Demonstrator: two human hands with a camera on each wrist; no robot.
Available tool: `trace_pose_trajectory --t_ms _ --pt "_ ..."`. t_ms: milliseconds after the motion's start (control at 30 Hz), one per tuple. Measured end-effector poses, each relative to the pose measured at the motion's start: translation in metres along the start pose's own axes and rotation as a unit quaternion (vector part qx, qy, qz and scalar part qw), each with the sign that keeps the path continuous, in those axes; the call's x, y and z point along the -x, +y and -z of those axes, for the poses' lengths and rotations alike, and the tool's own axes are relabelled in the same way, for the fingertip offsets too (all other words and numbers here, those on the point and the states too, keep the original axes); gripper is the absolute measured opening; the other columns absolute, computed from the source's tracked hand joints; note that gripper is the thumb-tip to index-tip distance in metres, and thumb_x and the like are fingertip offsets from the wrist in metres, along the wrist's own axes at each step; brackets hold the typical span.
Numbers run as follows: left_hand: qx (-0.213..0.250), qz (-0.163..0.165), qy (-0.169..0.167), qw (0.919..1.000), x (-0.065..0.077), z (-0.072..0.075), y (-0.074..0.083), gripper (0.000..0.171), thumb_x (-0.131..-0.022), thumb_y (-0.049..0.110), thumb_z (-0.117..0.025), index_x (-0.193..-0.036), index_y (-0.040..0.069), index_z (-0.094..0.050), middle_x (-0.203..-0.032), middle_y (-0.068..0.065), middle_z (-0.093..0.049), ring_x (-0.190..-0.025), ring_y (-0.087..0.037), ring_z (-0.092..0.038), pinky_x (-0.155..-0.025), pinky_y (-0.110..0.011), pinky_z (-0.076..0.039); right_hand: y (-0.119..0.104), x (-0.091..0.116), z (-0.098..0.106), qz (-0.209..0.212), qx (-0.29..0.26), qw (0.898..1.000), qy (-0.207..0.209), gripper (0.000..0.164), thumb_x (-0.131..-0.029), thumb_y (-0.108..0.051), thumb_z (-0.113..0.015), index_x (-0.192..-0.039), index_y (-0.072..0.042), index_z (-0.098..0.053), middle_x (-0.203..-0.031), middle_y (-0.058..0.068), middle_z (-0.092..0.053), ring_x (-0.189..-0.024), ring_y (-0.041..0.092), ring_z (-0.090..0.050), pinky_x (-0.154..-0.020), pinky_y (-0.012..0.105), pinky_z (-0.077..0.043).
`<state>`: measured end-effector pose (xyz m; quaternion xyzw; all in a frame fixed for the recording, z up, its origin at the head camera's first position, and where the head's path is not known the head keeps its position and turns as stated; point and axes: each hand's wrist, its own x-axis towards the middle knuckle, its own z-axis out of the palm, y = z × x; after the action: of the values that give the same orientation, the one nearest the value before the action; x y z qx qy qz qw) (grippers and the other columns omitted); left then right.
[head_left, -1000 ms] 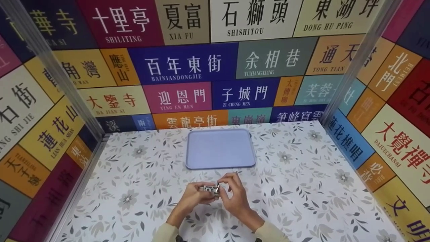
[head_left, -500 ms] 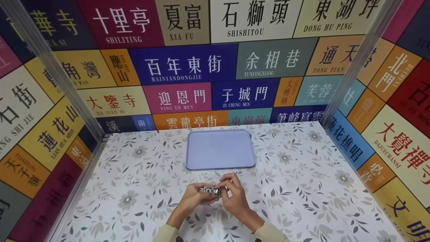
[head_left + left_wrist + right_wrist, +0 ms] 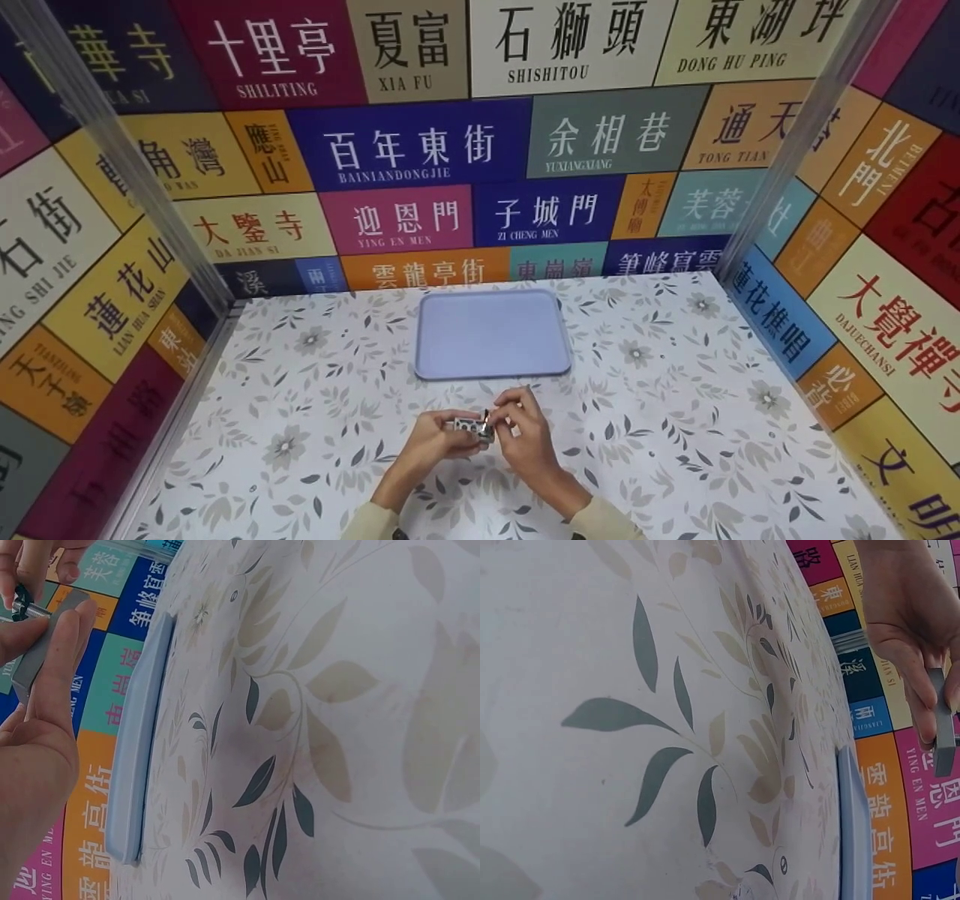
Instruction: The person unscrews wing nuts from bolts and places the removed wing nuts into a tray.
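My left hand (image 3: pixel 431 436) grips a small grey metal block with round holes (image 3: pixel 466 427), held above the table between thumb and fingers. In the left wrist view, the block (image 3: pixel 46 649) shows its plain grey side. A small screw-like metal part with a dark knob (image 3: pixel 22 604) sticks out near the block's upper end there. My right hand (image 3: pixel 526 439) pinches this small part at the block's right end. The right wrist view shows the left hand (image 3: pixel 911 622) around the block (image 3: pixel 943 724); the right hand is not visible in it. Fingers hide part of the block.
A light purple-blue tray (image 3: pixel 493 334) lies on the table beyond the hands. The table (image 3: pixel 345 480) has a white leaf-and-flower covering. Walls with colourful printed signs (image 3: pixel 405 142) enclose the back and both sides, with metal posts (image 3: pixel 780 142) at the corners.
My left hand stays nearly still with the block. The right fingers shift slightly at its right end, and the small part there changes tilt, standing up again now.
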<state>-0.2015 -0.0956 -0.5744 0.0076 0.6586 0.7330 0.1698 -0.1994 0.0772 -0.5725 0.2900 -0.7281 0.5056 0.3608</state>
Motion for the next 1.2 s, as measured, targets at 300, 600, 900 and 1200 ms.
trace_pose_trajectory --t_ms 300,600,900,1200 --pt "-0.010 0.007 0.010 0.9999 0.000 0.001 0.003 0.044 -0.081 0.002 -0.067 -0.124 -0.007 -0.065 -0.097 -0.017 -0.077 -0.079 -0.019 -0.077 -0.071 -0.029 -0.067 0.009 0.008 0.002 -0.025 0.035 0.999 -0.006 0.027 -0.075 0.006 -0.079 -0.095 -0.007 -0.067 -0.102 0.011 -0.059 -0.088 0.021 -0.057 -0.063 0.005 -0.042" --pt "0.001 0.006 0.004 1.0000 0.003 0.000 0.005 0.045 -0.083 0.001 -0.067 -0.127 -0.010 -0.062 -0.100 -0.019 -0.076 -0.080 -0.020 -0.077 -0.071 -0.026 -0.067 -0.008 0.002 0.007 -0.045 0.017 0.998 -0.035 0.022 -0.079 0.011 -0.071 -0.097 -0.001 -0.068 -0.104 0.018 -0.058 -0.089 0.022 -0.056 -0.061 0.012 -0.046" --pt "-0.003 0.003 0.002 1.0000 0.002 0.000 0.005 0.043 -0.080 -0.001 -0.068 -0.122 -0.009 -0.066 -0.100 -0.021 -0.076 -0.079 -0.020 -0.077 -0.074 -0.028 -0.067 0.013 0.009 0.003 -0.002 -0.015 0.999 -0.040 0.032 -0.080 0.019 -0.060 -0.094 -0.008 -0.070 -0.106 0.014 -0.057 -0.087 0.020 -0.059 -0.063 0.012 -0.052" --pt "-0.007 0.001 0.001 1.0000 0.002 0.001 0.002 0.043 -0.079 0.000 -0.067 -0.121 -0.008 -0.066 -0.099 -0.019 -0.076 -0.079 -0.020 -0.077 -0.076 -0.029 -0.067 -0.008 -0.008 0.002 0.036 -0.017 0.999 -0.003 0.037 -0.064 0.034 -0.063 -0.076 0.000 -0.064 -0.092 0.019 -0.056 -0.078 0.022 -0.056 -0.053 0.018 -0.050"
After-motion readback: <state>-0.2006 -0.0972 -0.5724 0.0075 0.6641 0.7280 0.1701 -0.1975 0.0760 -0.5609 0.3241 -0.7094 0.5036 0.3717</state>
